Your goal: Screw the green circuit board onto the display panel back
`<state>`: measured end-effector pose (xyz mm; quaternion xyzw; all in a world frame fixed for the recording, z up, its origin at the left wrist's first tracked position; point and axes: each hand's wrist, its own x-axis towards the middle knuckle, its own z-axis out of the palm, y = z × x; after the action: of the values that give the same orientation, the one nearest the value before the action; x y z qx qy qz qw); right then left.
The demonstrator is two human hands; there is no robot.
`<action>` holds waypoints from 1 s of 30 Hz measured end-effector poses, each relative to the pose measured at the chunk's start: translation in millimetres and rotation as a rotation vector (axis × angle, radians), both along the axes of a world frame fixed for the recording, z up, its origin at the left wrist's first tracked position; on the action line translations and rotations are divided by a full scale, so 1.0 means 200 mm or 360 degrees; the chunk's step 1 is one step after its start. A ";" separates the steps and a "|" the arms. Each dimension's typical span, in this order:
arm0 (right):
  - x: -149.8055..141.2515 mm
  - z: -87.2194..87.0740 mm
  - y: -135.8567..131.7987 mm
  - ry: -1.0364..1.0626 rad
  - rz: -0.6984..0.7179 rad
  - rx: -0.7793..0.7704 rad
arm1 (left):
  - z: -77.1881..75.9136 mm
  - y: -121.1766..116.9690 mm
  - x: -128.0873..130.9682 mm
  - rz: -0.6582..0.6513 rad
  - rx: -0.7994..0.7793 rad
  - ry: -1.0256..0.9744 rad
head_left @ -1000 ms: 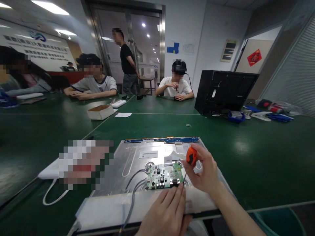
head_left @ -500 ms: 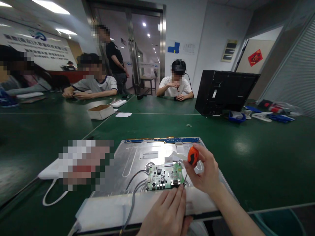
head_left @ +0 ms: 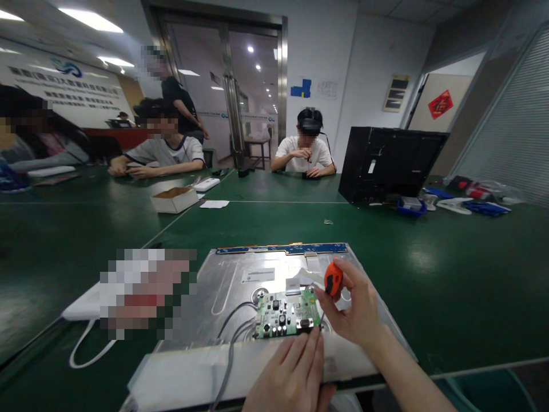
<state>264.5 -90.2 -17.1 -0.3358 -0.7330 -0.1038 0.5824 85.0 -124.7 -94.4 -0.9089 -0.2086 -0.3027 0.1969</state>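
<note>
In the head view a green circuit board (head_left: 289, 312) lies on the silvery back of a display panel (head_left: 234, 286). Grey cables run into the board's left side, and a ribbon cable (head_left: 293, 285) meets its top edge. My right hand (head_left: 354, 306) is closed around the orange and black handle of a screwdriver (head_left: 333, 278), whose thin shaft points down at the board's lower right corner. My left hand (head_left: 291, 372) lies with fingers stretched out over the white strip (head_left: 184, 366) along the panel's near edge. Its fingertips touch the board's lower edge, close to the screwdriver's tip.
A black monitor (head_left: 390, 163) stands at the back right beside a blue tray (head_left: 412, 206). An open white box (head_left: 174, 200) and a slip of paper (head_left: 214, 203) lie beyond the panel. Left of it is a white blurred object with a cable. Several people sit or stand across the table.
My hands stay in nearly the same place, with the screwdriver still at the board's corner. The view has shifted slightly. The standing person in the background has moved left.
</note>
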 end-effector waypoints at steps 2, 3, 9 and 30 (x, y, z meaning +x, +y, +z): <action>0.00 0.01 -0.01 -0.0023 0.0000 0.0009 | 0.00 0.00 0.00 0.0005 0.0007 -0.0020; 0.01 0.01 -0.01 -0.0032 0.0001 0.0011 | 0.00 0.00 0.01 0.0003 0.0014 -0.0037; 0.02 0.01 -0.03 -0.0043 0.0061 0.0011 | 0.03 0.00 0.02 0.0003 0.0046 -0.0090; 0.00 0.01 -0.02 0.0020 -0.0059 0.0070 | 0.03 0.00 0.00 0.0004 0.0002 -0.0021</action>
<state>264.8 -94.4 -14.2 -0.3370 -0.7205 -0.1286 0.5923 85.5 -125.3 -88.1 -0.9065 -0.2108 -0.3085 0.1966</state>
